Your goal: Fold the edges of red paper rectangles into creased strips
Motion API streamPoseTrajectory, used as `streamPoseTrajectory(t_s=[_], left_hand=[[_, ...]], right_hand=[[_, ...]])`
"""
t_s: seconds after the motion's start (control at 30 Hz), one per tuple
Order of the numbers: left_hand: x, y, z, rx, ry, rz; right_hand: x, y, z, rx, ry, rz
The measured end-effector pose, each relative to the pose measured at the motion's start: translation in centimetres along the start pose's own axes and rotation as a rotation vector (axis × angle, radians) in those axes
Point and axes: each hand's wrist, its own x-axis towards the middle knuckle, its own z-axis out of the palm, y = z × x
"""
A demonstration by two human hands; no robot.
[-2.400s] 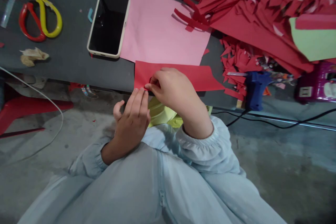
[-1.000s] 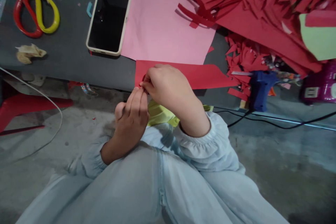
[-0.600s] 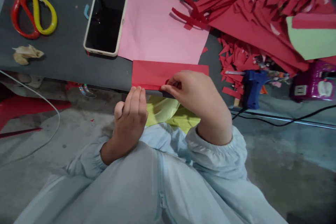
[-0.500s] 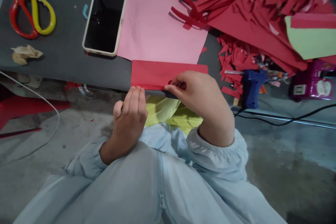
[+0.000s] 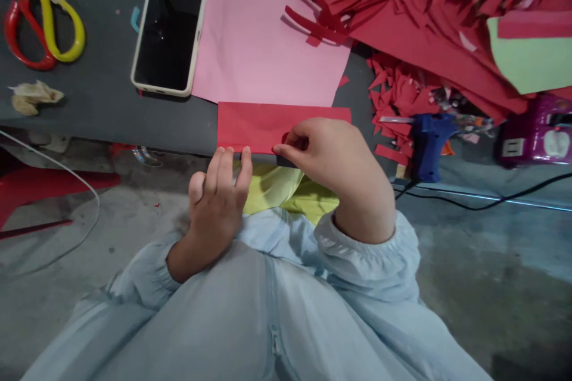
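A strip of red paper (image 5: 252,122) lies along the near edge of the dark table, its front edge folded in a narrow band. My left hand (image 5: 217,205) rests its outstretched fingertips on the strip's near left edge, with a gap between two of the fingers. At the same edge, right of the middle, my right hand (image 5: 342,164) pinches the paper between thumb and forefinger, and its other fingers curl out of sight. Behind the strip is a sheet of pink paper (image 5: 263,59), which a phone (image 5: 170,36) partly overlaps on the left.
Scissors (image 5: 49,24) and a crumpled beige scrap (image 5: 36,97) lie at the left. A heap of cut red paper (image 5: 429,30) fills the back right. Near the right front are a blue glue gun (image 5: 428,146), its black cord (image 5: 473,208) and a purple box (image 5: 536,137).
The fingers of my left hand have spread apart a little. My right hand keeps its pinch and has shifted slightly left along the edge. The whole view has moved slightly.
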Motion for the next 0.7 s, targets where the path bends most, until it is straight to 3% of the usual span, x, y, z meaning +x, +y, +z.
streamPoseTrajectory(t_s=[0.23,0.47,0.7], left_hand=[[0.9,1.4,0.1,0.149,0.013,0.017],[0.9,1.7,0.4,0.152,0.037,0.037],[0.5,1.4,-0.1,0.051,-0.037,-0.027]], right_hand=[[0.1,0.0,0.1,-0.008,0.005,-0.01],[0.2,0.1,0.1,-0.001,-0.001,-0.015],[0.2,0.1,0.0,-0.002,-0.029,-0.022]])
